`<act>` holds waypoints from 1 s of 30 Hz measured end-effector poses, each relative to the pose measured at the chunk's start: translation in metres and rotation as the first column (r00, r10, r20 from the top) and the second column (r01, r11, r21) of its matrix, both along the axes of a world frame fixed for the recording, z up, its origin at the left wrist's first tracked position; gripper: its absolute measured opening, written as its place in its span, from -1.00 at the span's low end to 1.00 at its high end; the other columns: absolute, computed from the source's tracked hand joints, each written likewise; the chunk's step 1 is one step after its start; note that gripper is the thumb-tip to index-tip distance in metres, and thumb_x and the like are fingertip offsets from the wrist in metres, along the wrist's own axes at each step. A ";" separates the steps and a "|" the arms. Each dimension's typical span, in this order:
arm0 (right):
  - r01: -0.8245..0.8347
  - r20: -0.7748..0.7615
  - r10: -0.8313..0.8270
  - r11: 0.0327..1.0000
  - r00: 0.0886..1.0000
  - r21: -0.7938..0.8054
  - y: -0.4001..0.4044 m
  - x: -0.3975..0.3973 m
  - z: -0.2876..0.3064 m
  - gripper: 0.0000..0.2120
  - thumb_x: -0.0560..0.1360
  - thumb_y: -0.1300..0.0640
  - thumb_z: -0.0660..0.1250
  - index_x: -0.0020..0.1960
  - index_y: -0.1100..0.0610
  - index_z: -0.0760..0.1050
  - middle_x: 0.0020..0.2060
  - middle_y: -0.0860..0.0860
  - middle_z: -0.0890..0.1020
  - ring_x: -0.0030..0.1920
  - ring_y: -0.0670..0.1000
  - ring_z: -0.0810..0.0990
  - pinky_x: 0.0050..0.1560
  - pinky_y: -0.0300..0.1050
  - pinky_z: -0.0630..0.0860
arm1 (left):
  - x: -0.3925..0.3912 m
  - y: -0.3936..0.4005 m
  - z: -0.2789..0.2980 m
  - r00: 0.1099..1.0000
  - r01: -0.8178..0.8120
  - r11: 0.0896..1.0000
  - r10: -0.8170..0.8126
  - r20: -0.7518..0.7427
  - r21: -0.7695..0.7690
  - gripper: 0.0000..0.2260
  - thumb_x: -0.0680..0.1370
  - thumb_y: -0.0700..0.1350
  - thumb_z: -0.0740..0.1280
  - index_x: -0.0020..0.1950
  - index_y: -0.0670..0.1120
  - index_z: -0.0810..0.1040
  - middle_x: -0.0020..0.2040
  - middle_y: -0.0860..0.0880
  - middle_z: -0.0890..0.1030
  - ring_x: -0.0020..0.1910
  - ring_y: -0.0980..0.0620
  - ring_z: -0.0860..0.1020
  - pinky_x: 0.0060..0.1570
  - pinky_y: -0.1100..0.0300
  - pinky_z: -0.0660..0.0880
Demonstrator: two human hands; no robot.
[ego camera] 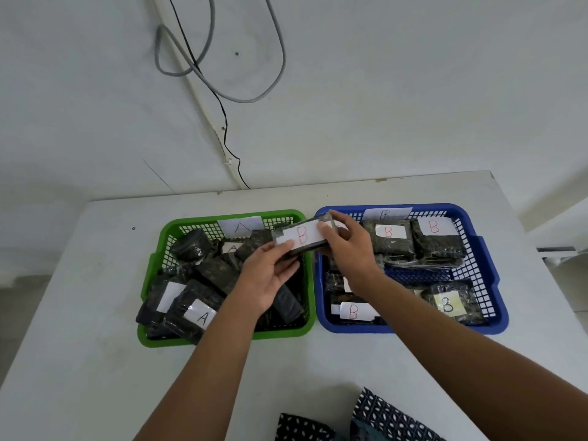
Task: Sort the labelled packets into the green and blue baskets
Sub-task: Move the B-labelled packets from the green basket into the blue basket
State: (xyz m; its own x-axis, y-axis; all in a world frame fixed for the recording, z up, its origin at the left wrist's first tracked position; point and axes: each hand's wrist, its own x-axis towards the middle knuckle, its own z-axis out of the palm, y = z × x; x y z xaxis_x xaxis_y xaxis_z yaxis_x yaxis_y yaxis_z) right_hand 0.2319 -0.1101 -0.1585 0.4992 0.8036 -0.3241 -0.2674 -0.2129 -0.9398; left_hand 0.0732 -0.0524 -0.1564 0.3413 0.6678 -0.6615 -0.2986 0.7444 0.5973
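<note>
Both hands hold one dark packet (302, 237) with a white label marked B, raised above the gap between the two baskets. My left hand (267, 278) grips its left end from below; my right hand (348, 246) pinches its right end. The green basket (152, 265), tagged A on its far wall, holds several dark packets, some labelled A (200, 316). The blue basket (477, 249), tagged B, holds several packets labelled B (388, 233).
The baskets stand side by side on a white table (79, 313) against a white wall. Grey and black cables (222, 97) hang on the wall behind. Patterned dark cloth (381, 418) shows at the near table edge.
</note>
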 end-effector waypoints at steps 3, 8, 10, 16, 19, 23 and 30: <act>0.046 -0.076 -0.046 0.999 0.996 0.002 -0.009 0.023 0.005 -0.73 0.56 0.13 0.43 0.24 0.03 0.55 -0.14 -0.01 0.74 -0.04 0.00 0.72 -0.06 -0.10 0.67 | 0.014 -0.007 0.004 0.997 0.067 0.996 -0.065 -0.036 0.058 -0.78 0.51 -0.23 0.45 0.13 -0.20 0.57 0.00 -0.16 0.72 -0.04 -0.03 0.71 -0.09 0.15 0.64; 0.121 -0.055 -0.121 0.993 0.991 -0.001 -0.041 0.069 0.007 -0.68 0.54 0.19 0.44 0.27 0.05 0.54 0.02 0.14 0.69 -0.01 0.07 0.73 -0.07 -0.08 0.67 | 0.041 -0.020 0.003 0.857 0.319 0.887 -0.119 -0.501 0.334 -0.65 0.52 0.00 0.47 0.26 -0.06 0.58 0.16 0.01 0.67 0.11 0.10 0.64 0.05 0.20 0.59; 0.186 -0.017 -0.186 0.982 0.982 -0.028 -0.059 0.091 0.006 -0.66 0.55 0.18 0.43 0.30 -0.01 0.52 0.03 0.11 0.69 -0.02 0.04 0.73 -0.06 -0.06 0.68 | 0.052 -0.029 -0.003 0.692 0.532 0.727 -0.079 -0.718 0.433 -0.52 0.52 0.11 0.44 0.40 -0.02 0.49 0.26 0.15 0.54 0.23 0.17 0.51 0.19 0.22 0.46; 0.265 0.002 -0.266 0.961 0.964 -0.073 -0.100 0.128 -0.005 -0.67 0.55 0.19 0.42 0.29 0.02 0.53 -0.05 0.02 0.72 -0.05 -0.04 0.73 -0.12 -0.11 0.67 | 0.075 -0.054 -0.032 0.474 0.706 0.569 0.064 -0.878 0.422 -0.43 0.64 -0.04 0.28 0.61 -0.11 0.17 0.62 -0.06 0.15 0.59 -0.02 0.10 0.54 0.09 0.08; 0.201 -0.008 -0.204 0.972 0.979 -0.120 -0.109 0.128 -0.013 -0.70 0.54 0.19 0.44 0.24 0.03 0.52 0.02 0.06 0.69 -0.05 -0.02 0.73 -0.11 -0.10 0.67 | 0.069 -0.060 -0.046 0.473 0.714 0.538 0.100 -0.875 0.448 -0.44 0.67 -0.14 0.23 0.62 -0.13 0.10 0.64 -0.05 0.09 0.60 -0.03 0.09 0.49 0.20 0.03; 0.087 -0.001 -0.089 0.982 0.996 -0.170 -0.103 0.114 -0.026 -0.72 0.51 0.19 0.46 0.19 0.04 0.54 0.06 0.10 0.68 0.02 0.06 0.70 -0.07 -0.06 0.68 | 0.060 -0.060 -0.055 0.511 0.685 0.551 0.104 -0.854 0.477 -0.49 0.67 -0.16 0.22 0.61 -0.14 0.17 0.60 -0.08 0.22 0.57 -0.03 0.18 0.45 0.24 0.06; 0.030 0.312 0.082 0.940 0.946 -0.340 -0.074 0.090 -0.043 -0.52 0.55 0.04 0.43 0.44 0.08 0.46 0.17 0.03 0.63 0.09 0.01 0.61 0.17 -0.01 0.59 | 0.055 -0.058 -0.063 0.526 0.687 0.538 0.095 -0.845 0.489 -0.49 0.68 -0.10 0.21 0.61 -0.08 0.16 0.59 -0.02 0.22 0.56 0.03 0.18 0.46 0.24 0.06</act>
State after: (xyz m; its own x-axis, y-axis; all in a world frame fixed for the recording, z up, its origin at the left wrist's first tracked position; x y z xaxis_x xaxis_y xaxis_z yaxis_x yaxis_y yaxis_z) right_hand 0.3221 -0.1842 -0.2015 0.6009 0.6891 -0.4050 0.0425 -0.5335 -0.8447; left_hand 0.1287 -0.1108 -0.2190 0.3071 0.9458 -0.1058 0.6535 -0.1287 0.7459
